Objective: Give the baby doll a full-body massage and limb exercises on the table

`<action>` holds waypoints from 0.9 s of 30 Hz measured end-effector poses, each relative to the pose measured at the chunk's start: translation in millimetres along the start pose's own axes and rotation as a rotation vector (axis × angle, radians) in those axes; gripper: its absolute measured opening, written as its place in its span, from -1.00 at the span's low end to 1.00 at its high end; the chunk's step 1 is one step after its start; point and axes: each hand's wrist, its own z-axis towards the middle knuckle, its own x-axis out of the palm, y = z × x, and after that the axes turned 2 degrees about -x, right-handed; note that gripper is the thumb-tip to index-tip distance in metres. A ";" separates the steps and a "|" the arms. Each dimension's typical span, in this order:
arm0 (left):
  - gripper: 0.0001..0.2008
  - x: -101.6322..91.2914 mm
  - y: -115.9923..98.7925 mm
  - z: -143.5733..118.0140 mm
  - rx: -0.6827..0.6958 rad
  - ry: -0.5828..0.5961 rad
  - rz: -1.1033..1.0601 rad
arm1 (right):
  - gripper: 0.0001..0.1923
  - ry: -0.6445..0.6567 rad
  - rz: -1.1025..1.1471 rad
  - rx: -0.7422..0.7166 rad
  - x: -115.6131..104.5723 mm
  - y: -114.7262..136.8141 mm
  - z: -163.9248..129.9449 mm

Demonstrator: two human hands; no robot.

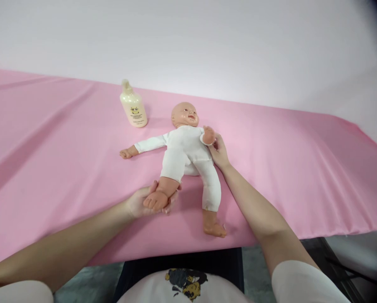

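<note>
A baby doll (185,153) in a white bodysuit lies on its back on the pink sheet (49,147), head toward the wall. My left hand (144,204) cups the doll's near-left foot from below and lifts it slightly. My right hand (219,150) holds the doll's arm at the wrist, folded up over its chest. The doll's other arm stretches out flat to the left, and its other leg lies straight toward me.
A cream lotion bottle (133,107) with a pump top stands upright behind the doll's outstretched arm. The pink sheet covers a table against a white wall (207,42). The table's front edge runs just before my torso.
</note>
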 end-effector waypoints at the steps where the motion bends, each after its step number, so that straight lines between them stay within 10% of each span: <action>1: -0.45 2.2 -2.7 0.6 0.013 -0.039 -0.057 | -0.67 0.024 -0.043 -0.061 -0.7 1.3 0.1; 6: -0.66 19.0 -12.7 5.6 0.092 -0.252 -0.214 | -0.74 0.143 -0.162 -0.209 -3.9 4.5 1.5; 13: -0.59 14.8 -4.5 8.5 0.101 -0.156 -0.214 | -0.78 0.104 -0.089 -0.156 -1.7 4.8 1.4; 20: -0.51 17.3 6.0 1.4 -0.021 0.170 -0.058 | -0.67 -0.230 0.303 0.279 0.6 -5.6 2.8; 27: -0.49 28.1 1.5 -4.5 -0.294 0.206 0.075 | -0.66 -0.443 0.608 0.549 -8.8 -12.5 9.5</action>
